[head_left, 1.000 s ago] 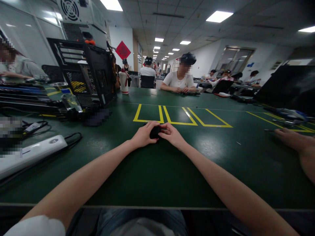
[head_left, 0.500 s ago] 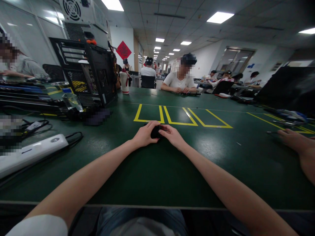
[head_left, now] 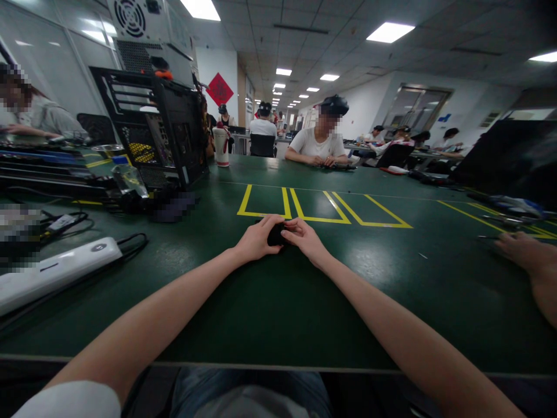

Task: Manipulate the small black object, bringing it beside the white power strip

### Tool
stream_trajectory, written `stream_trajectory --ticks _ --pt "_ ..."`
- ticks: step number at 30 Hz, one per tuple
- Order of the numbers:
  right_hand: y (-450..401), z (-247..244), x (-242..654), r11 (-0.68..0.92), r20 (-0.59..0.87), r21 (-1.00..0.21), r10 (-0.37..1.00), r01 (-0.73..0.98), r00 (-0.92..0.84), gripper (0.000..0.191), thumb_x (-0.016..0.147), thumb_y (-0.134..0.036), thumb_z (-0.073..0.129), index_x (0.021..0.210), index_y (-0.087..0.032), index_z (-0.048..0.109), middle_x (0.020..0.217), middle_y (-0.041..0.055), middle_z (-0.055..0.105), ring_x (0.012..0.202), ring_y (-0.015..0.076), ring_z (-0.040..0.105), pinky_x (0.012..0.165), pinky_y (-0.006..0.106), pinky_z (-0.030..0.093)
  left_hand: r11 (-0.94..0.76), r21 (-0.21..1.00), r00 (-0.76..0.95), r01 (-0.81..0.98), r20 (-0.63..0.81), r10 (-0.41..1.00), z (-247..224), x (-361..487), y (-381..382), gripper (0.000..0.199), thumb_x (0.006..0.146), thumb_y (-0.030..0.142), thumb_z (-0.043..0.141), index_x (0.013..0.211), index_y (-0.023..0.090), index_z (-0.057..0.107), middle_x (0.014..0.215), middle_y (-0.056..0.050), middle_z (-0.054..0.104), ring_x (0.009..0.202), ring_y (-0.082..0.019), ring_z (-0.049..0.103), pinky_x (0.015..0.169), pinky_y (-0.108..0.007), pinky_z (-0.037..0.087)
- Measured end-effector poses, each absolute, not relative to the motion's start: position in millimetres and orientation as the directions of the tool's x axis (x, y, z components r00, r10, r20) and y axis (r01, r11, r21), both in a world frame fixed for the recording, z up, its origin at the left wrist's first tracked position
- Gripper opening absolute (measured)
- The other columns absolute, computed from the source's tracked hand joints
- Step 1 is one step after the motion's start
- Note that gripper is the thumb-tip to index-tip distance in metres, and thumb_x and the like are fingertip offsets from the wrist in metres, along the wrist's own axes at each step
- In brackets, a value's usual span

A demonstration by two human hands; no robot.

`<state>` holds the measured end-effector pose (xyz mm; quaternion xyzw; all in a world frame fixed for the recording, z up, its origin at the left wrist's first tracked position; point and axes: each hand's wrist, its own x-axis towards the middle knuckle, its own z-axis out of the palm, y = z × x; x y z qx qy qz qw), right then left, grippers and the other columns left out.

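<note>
Since the earlier frame, the co-worker's hand [head_left: 524, 252] at the right edge has slid a little farther right with its thin dark tool [head_left: 487, 237], while the wearer's two hands stay gathered at the same spot. The left hand [head_left: 256, 239] is curved around a small black object [head_left: 275, 234], fingers over its far side and thumb at its near side. The right hand [head_left: 307, 239] is narrow, its thumb and fingertips close together against the object's right side; whether they also pinch some smaller part cannot be told. The object sits between the hands, low over the green table [head_left: 270, 313], and whether it touches the surface is hidden.

Just beyond the hands, yellow tape [head_left: 326, 220] marks three open-topped shapes side by side. To the left lies a white power strip [head_left: 61, 273], and past it a clear container [head_left: 130, 179] with a blue top near an open black computer case [head_left: 185, 139]. A pale cup [head_left: 221, 148] stands right of the case. Across the table, a person [head_left: 315, 142] in a white shirt and dark headgear works with both hands on the tabletop.
</note>
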<state>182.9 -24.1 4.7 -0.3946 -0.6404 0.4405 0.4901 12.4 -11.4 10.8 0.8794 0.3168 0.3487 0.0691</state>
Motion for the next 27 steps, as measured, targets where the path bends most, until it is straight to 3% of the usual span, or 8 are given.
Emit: stream_trajectory --ticks 6,13,18,24,27 --pt "-21.8 6.1 183.8 0.284 0.248 -0.950 0.940 0.132 -0.235 0.035 0.069 -0.031 0.061 0.101 -0.018 0.053 0.100 0.0057 0.058 0.095 0.0175 0.055 0.089 0.039 0.041 -0.782 0.353 0.553 0.515 0.560 0.617 11.6 11.5 -12.4 0.061 0.063 0.025 0.064 0.117 0.025 0.035 0.121 -0.004 0.044 0.109 -0.023 0.046 0.087 -0.039 0.044" --pt "-26.0 6.5 184.9 0.315 0.290 -0.948 0.908 0.037 -0.302 0.035 0.062 -0.023 0.067 0.092 -0.020 0.050 0.099 0.0019 0.056 0.092 0.0153 0.056 0.088 0.037 0.043 -0.777 0.355 0.545 0.520 0.562 0.622 12.3 12.2 -13.5 0.061 0.062 0.023 0.064 0.116 0.025 0.035 0.119 -0.003 0.045 0.109 -0.023 0.047 0.086 -0.038 0.044" --pt "-30.0 7.6 182.6 0.335 0.304 -0.937 0.924 0.104 -0.233 0.023 0.070 -0.033 0.059 0.089 -0.021 0.053 0.094 0.0016 0.056 0.092 0.0148 0.054 0.088 0.037 0.043 -0.776 0.348 0.549 0.526 0.558 0.622 12.3 12.6 -13.4 0.061 0.063 0.025 0.063 0.116 0.025 0.035 0.119 -0.003 0.045 0.109 -0.022 0.047 0.086 -0.038 0.044" --pt "-24.5 6.0 183.8 0.258 0.225 -0.956 0.949 0.138 -0.219 0.037 0.070 -0.034 0.060 0.103 -0.020 0.052 0.102 0.0052 0.056 0.094 0.0172 0.054 0.088 0.040 0.041 -0.773 0.343 0.550 0.534 0.553 0.626 13.0 12.4 -14.3 0.061 0.063 0.026 0.063 0.117 0.025 0.034 0.120 -0.004 0.044 0.109 -0.022 0.047 0.086 -0.038 0.044" --pt "-21.8 3.6 185.7 0.282 0.240 -0.951 0.932 0.127 -0.270 0.033 0.069 -0.031 0.061 0.098 -0.019 0.053 0.097 0.0045 0.057 0.091 0.0165 0.056 0.088 0.039 0.041 -0.774 0.334 0.552 0.538 0.555 0.622 12.9 12.4 -14.4 0.061 0.063 0.026 0.063 0.117 0.025 0.034 0.119 -0.004 0.045 0.108 -0.023 0.047 0.085 -0.038 0.045"
